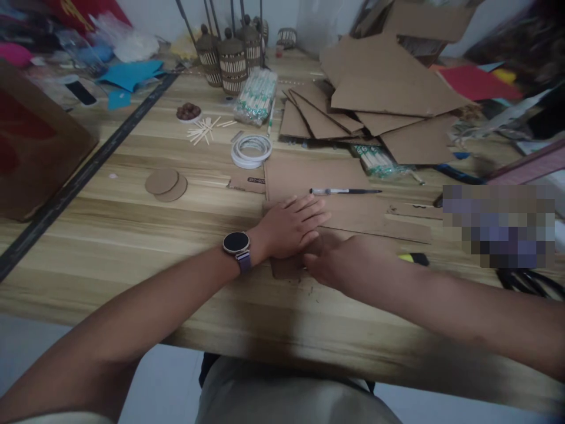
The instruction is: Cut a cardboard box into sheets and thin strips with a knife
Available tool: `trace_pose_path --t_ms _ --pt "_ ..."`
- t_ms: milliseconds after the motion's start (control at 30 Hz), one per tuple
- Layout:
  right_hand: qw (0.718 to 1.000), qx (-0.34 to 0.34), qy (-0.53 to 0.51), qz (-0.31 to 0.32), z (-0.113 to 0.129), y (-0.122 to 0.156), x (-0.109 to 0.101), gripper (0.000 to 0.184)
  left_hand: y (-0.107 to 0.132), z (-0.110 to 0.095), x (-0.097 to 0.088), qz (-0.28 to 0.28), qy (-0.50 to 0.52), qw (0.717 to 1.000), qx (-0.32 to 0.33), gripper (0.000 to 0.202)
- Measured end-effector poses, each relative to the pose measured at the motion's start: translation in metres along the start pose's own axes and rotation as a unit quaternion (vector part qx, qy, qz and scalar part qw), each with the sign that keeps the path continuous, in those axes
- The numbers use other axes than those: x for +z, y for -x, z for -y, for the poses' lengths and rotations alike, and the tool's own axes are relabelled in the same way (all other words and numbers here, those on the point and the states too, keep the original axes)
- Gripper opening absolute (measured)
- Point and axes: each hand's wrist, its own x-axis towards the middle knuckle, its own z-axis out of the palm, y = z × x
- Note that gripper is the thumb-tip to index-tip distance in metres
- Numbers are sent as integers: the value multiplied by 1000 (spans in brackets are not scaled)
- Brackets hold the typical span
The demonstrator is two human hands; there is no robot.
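My left hand (293, 227), a round-faced watch (236, 243) on its wrist, lies flat with fingers stretched out. It presses on brown cardboard (318, 174) near the table's front. Close beside it, my right hand (331, 262) is closed, its fingers curled down at a small cardboard piece (285, 268). Whatever those fingers hold is hidden and partly blurred. A black-and-clear pen (346, 191) rests across the cardboard just beyond my left fingers. To the left, two cardboard discs (162, 181) overlap on the table.
White tape rolls (251, 150), small sticks (203, 131) and a bowl of brown balls (189, 112) sit farther back. Cut cardboard sheets (388, 76) pile up behind. Bamboo lanterns (232, 62) stand at the back. A yellow-and-black object (415, 258) lies by my right forearm.
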Motion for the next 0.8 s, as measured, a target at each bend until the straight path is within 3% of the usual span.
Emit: trace_pose_path --t_ms 100,300,800 --pt "999 -30 24 11 -4 2 0 29 0 0 1 -9 -1 1000 2 48" --pt "996 -45 23 -78 19 -21 10 28 -3 1 4 5 -26 1000 -2 47" --pt "998 -42 23 -32 24 -25 -3 31 -1 2 3 -1 -17 1000 4 48"
